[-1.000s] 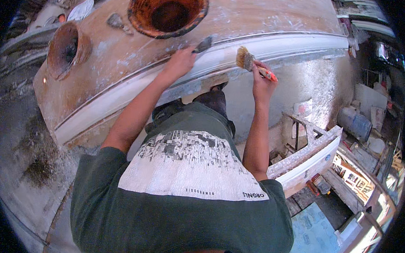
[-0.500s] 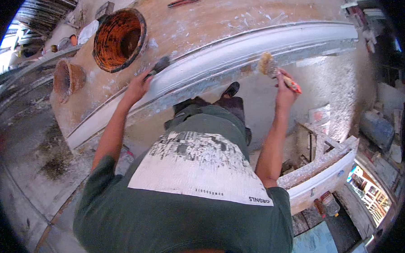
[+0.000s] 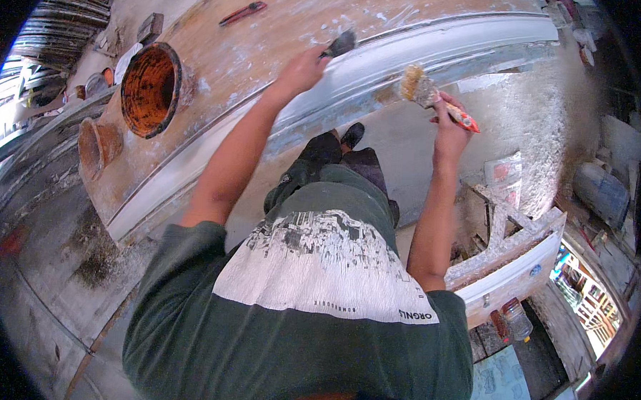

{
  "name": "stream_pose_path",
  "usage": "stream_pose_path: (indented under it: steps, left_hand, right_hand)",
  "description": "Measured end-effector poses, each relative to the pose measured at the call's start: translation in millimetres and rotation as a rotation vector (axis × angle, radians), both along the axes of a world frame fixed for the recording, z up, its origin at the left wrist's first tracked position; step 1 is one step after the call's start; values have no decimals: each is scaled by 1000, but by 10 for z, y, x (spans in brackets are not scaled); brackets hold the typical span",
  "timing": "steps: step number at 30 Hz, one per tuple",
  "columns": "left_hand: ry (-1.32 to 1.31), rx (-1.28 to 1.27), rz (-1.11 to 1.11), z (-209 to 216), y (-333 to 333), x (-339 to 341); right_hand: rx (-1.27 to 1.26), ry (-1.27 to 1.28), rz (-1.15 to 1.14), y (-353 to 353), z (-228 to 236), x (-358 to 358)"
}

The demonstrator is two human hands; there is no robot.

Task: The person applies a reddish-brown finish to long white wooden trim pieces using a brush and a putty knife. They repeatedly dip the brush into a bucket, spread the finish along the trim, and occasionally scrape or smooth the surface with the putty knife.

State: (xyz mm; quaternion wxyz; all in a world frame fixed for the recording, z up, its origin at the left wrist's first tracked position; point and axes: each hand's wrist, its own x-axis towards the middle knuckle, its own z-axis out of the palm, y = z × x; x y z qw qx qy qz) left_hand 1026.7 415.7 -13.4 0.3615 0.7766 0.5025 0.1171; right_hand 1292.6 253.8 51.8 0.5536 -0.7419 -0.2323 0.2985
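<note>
My left hand (image 3: pixel 302 72) is closed on a dark, flat-bladed putty knife (image 3: pixel 341 43), held over the far edge of a long white moulding (image 3: pixel 384 58). The moulding has ridges along its length and lies slantwise along the near side of a worktable (image 3: pixel 270 37). On the other side, my right hand (image 3: pixel 450 127) grips the orange-red handle of a paintbrush (image 3: pixel 424 88). The brush's pale yellow bristles point up and left, over the moulding's near edge; I cannot tell whether they touch it.
A large bucket (image 3: pixel 177 86) with an orange, stained inside and a smaller tub (image 3: pixel 100 144) stand at the table's left. Beyond the moulding lies a red utility knife (image 3: pixel 243 13). To my right are a white-edged wooden frame (image 3: pixel 512 264) and a clear plastic bottle (image 3: pixel 517 321).
My left hand has moved right and away from me along the moulding with the putty knife. My right hand keeps the paintbrush nearly in place. The view has shifted slightly.
</note>
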Motion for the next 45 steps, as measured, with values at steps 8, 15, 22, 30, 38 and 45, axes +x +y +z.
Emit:
stream_pose_path:
  steps: [8,15,22,30,38,45]
  left_hand:
    - [167,-99,94,227,-465,-1163]
    - [-93,-12,-114,-45,446,1023]
    - [-205,-309,-164,674,939,1472]
    - [-69,-455,82,397,226,340]
    - [-18,-95,100,147,313,1723]
    - [48,-136,36,149,444,1845]
  right_hand:
    - [-88,49,-155,-155,18,112]
    - [179,-614,753,220,-64,-206]
    - [58,-1178,1239,927,-161,-314]
    - [-87,-1133,511,1766,-148,2041]
    - [127,-580,278,1517,0,2556]
    - [84,-243,211,1195,-134,2818]
